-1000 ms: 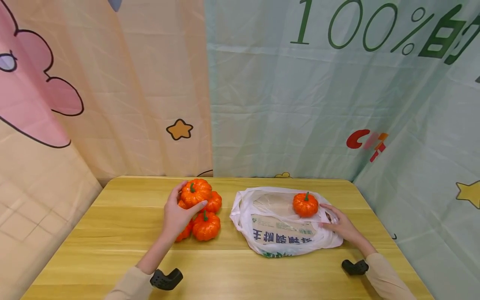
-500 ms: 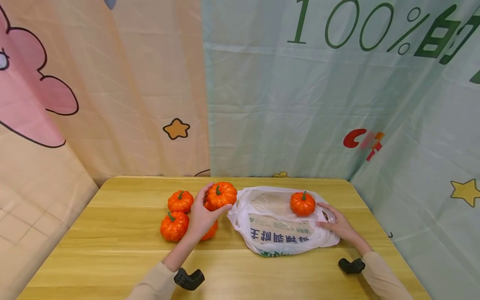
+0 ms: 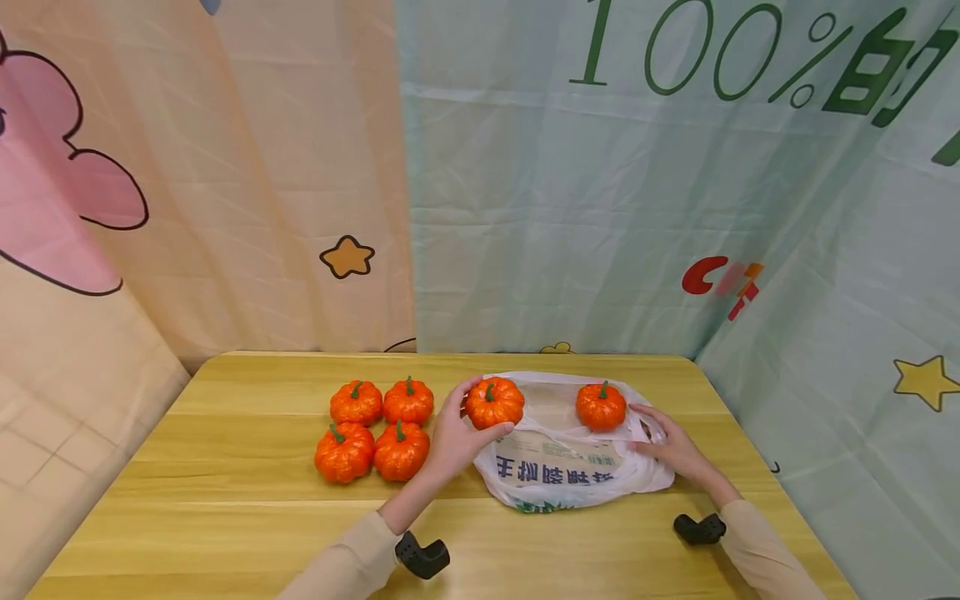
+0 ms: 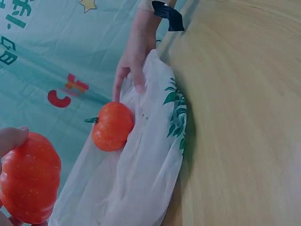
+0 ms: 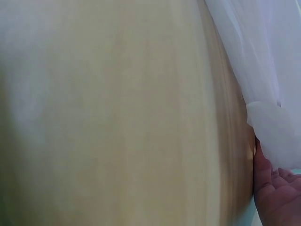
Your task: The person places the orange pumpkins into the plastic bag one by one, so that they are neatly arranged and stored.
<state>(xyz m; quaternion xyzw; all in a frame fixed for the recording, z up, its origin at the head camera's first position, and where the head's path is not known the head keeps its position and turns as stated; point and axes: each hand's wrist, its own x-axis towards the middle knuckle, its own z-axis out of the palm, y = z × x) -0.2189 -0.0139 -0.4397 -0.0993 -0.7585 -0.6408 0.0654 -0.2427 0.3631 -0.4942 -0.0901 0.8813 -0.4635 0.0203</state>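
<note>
My left hand (image 3: pixel 453 435) grips a small orange pumpkin (image 3: pixel 495 402) between thumb and fingers, over the left end of a white plastic bag (image 3: pixel 573 498). This held pumpkin (image 4: pixel 30 179) shows at the lower left in the left wrist view. My right hand (image 3: pixel 681 452) holds the bag's right edge, with thumb and fingers on either side of it. In the right wrist view, the white plastic (image 5: pixel 277 136) hides part of that right hand (image 5: pixel 280 200). A second pumpkin (image 3: pixel 601 407) with a green stem sits in the bag's mouth, near the right fingertips.
Several more pumpkins (image 3: pixel 343 454) stand clustered on the wooden table (image 3: pixel 187 517), left of the bag. Printed cloth (image 3: pixel 525 208) hangs behind the table and along both sides. A black wrist-worn device (image 3: pixel 422 557) sits at each sleeve cuff.
My left hand has carried its pumpkin rightward from the cluster to the bag, uncovering the pumpkins behind it. The right hand stays at the bag's edge. The head view has shifted slightly.
</note>
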